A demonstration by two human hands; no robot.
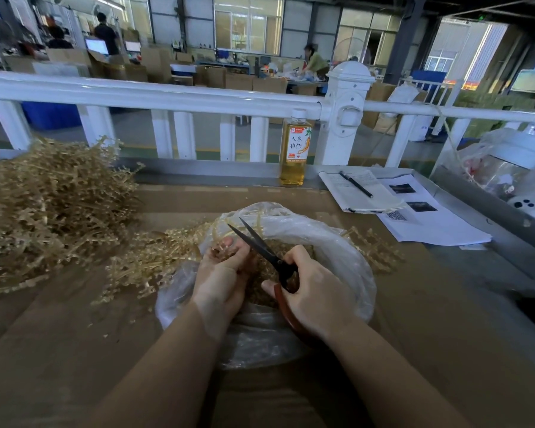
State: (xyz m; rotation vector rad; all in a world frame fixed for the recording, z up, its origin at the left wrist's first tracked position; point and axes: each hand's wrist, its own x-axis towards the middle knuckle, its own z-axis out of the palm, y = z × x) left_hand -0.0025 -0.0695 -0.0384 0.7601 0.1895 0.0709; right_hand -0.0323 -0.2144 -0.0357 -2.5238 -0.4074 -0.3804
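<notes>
My right hand (314, 296) grips the red-brown handles of black-bladed scissors (257, 242), whose blades stand slightly apart and point up-left. My left hand (221, 279) holds a small bunch of golden plastic sprigs (220, 250) right beside the blades. Both hands hover over a clear plastic bag (349, 273) holding cut golden bits. More golden sprigs (149, 261) lie just left of the bag on the brown cardboard table top (74, 350).
A big heap of golden sprigs (50, 205) fills the left side. A bottle of yellow drink (294, 152) stands by the white railing (167, 98). An open notebook with a pen (355, 184) and printed sheets (426, 217) lie at the right, plastic bags (507, 165) beyond them.
</notes>
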